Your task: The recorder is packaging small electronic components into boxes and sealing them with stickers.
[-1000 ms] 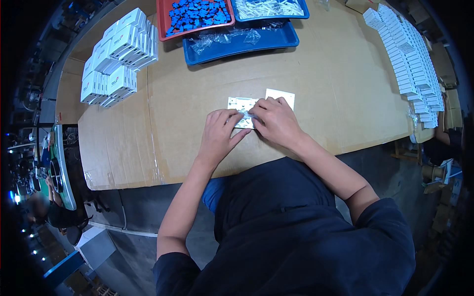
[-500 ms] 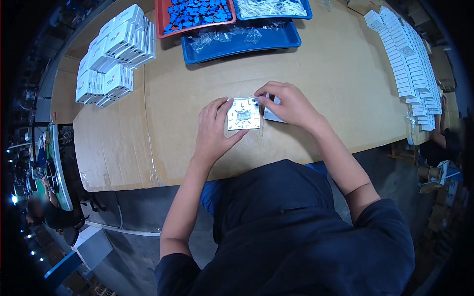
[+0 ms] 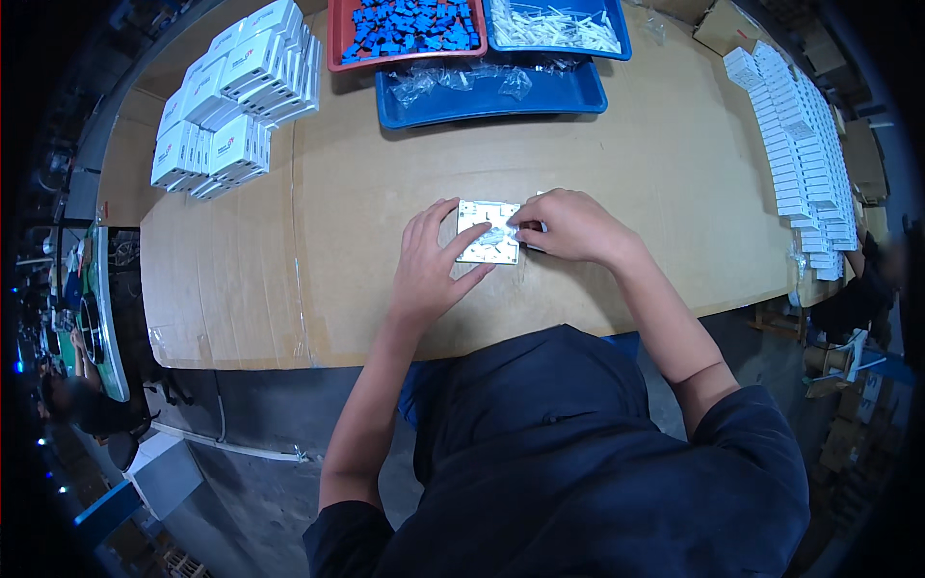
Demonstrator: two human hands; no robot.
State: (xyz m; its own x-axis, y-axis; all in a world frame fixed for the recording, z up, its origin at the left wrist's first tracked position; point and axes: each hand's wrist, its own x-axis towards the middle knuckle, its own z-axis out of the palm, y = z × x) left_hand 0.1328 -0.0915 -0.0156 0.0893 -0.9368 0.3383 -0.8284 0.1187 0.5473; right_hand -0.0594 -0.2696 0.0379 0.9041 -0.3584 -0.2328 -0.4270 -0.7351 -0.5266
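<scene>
A squarish white plate (image 3: 496, 217) with no clear long axis lies on the worktop (image 3: 366, 193), inward from its near edge, between the left hand (image 3: 427, 265), spread wide against its left side, and the right hand (image 3: 573, 226), fingers bunched at the plate's right edge, whether gripping anything I cannot tell.

Workshop — parts trays (image 3: 409, 58), stacked pieces (image 3: 246, 72) (white)

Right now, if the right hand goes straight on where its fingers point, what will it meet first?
Probably the white square plate, directly to the left of the right hand; whether they touch is hard to tell.
</scene>
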